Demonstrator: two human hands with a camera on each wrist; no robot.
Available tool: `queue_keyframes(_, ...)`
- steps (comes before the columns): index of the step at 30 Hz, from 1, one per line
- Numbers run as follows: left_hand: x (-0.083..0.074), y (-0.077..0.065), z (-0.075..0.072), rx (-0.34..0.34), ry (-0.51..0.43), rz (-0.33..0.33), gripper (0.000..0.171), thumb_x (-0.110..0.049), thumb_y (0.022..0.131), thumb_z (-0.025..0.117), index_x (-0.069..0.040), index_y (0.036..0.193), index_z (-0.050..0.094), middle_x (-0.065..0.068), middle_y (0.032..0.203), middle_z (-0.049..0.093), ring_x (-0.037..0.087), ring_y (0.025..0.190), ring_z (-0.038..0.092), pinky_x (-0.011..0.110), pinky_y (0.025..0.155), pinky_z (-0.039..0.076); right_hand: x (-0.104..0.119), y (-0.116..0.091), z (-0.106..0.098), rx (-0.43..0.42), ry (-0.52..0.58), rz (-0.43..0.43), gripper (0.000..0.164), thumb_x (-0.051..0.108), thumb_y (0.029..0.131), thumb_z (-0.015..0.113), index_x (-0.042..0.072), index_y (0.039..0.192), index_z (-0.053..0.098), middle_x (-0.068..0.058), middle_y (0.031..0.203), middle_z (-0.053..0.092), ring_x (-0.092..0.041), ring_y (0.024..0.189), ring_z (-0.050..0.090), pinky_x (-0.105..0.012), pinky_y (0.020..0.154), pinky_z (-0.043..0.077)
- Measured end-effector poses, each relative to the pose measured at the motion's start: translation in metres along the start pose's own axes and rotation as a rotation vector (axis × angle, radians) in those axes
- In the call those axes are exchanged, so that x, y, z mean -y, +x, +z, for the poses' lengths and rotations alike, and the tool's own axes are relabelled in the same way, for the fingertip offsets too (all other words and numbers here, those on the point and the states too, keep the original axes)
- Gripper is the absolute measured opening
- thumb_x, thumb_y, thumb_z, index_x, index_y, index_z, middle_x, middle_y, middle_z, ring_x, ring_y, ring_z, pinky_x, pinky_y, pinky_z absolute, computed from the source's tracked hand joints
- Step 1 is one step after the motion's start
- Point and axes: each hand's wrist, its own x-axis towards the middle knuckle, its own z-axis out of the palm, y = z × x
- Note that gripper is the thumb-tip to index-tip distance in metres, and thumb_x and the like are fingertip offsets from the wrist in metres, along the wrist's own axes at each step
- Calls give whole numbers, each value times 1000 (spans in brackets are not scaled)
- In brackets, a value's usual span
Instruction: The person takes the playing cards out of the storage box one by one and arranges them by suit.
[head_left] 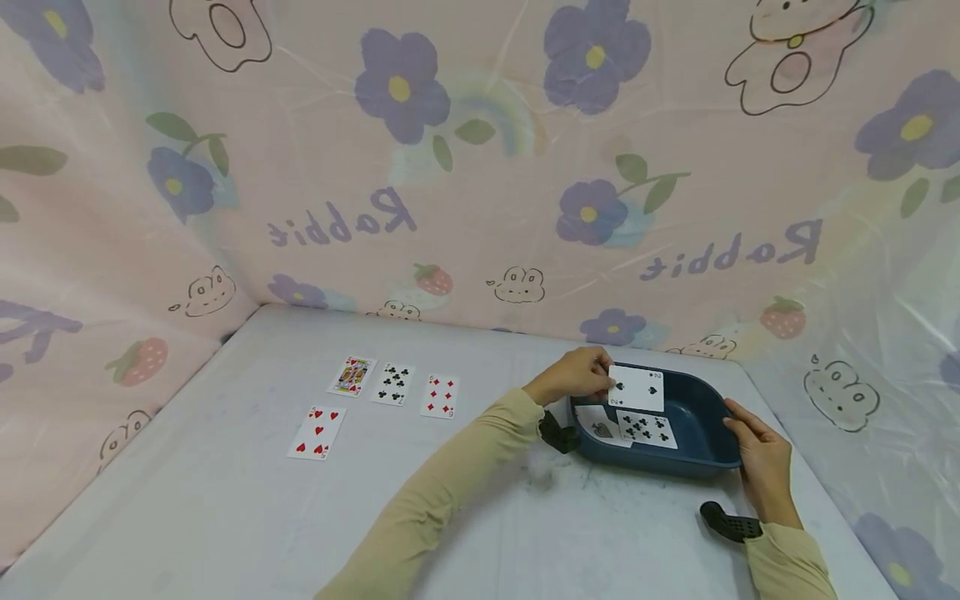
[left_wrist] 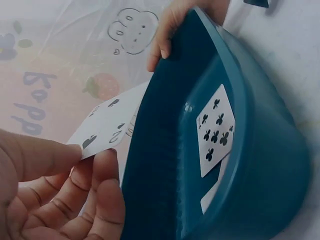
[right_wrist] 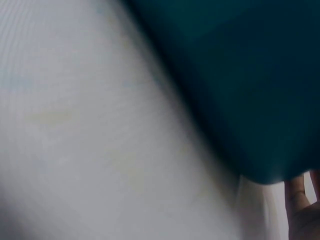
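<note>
My left hand (head_left: 576,373) pinches a two of spades playing card (head_left: 636,388) by its edge, between thumb and fingers, above the far left part of a dark blue plastic tub (head_left: 701,429). In the left wrist view the same card (left_wrist: 112,117) shows beside the tub's wall. My right hand (head_left: 765,458) grips the tub's right rim. Inside the tub lie a clubs card (head_left: 647,429) and, partly covered, a card with a large dark pip (head_left: 602,427). The right wrist view shows mostly the tub's outer wall (right_wrist: 250,90), with a few fingers at its edge.
On the left of the white table (head_left: 247,517) lie a face card (head_left: 351,376), a clubs card (head_left: 392,384), a six of diamonds (head_left: 439,397) and a five of hearts (head_left: 317,432), all face up. A patterned curtain (head_left: 480,183) hangs behind and at both sides.
</note>
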Motion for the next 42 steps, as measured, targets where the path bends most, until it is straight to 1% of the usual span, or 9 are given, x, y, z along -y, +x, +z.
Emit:
queue_keyframes(3,0,-2,-2,-12,-62,10,15,2,91,64,4,104,56,4,74,64,16,62,64,29,64,55,0,0,0,-1,2,-1,36,7,92,65,11,128,64,15,121,63,-5,131,39,-15,101,31)
queue_keyframes(7,-1,-6,-6,-19,-133,16,14,2,91,63,2,102,55,6,71,64,32,75,68,42,74,55,-1,1,-1,-4,-1,5,35,7,92,66,11,127,65,16,119,64,-5,130,41,-15,100,32)
queue_keyframes(11,-2,-10,-9,-21,-203,15,16,4,91,63,0,103,54,6,72,64,42,85,66,43,76,55,-2,1,-1,-3,-7,8,36,8,93,66,12,128,64,15,122,63,-5,131,40,-16,100,32)
queue_keyframes(17,-2,-16,-14,-19,-271,17,13,6,90,60,0,99,52,9,74,65,36,80,68,28,62,54,-2,1,-1,-16,-27,4,36,7,93,64,11,129,63,13,125,61,-5,131,39,-15,101,31)
queue_keyframes(20,-1,-19,-15,-31,-288,11,13,6,90,59,0,99,52,10,75,65,28,70,67,24,58,52,-2,1,-1,-12,-37,6,36,9,94,64,11,130,63,12,128,60,-5,132,39,-16,101,31)
queue_keyframes(24,-1,-23,-18,-49,-299,6,17,7,90,59,0,102,51,10,77,65,20,64,65,25,59,53,-2,1,-1,-9,-32,13,36,9,94,64,12,130,63,11,129,59,-5,132,39,-16,102,30)
queue_keyframes(29,0,-28,-23,-58,-328,5,19,7,89,59,-2,102,50,11,77,65,29,71,68,31,64,55,-2,1,-1,-5,-12,3,36,8,93,65,11,129,63,13,126,61,-5,131,39,-15,101,31)
queue_keyframes(35,0,-37,-30,-51,-357,-13,14,6,90,56,-1,101,50,13,77,66,22,66,67,32,66,56,-3,2,-1,-13,-34,12,37,10,93,65,12,130,63,13,127,60,-5,131,40,-15,100,32)
queue_keyframes(42,6,-47,-40,-63,-385,-20,10,7,91,52,1,99,52,14,80,67,29,73,69,35,71,56,-5,3,-1,-30,-59,24,37,10,94,64,12,131,62,11,129,59,-5,131,40,-15,100,32)
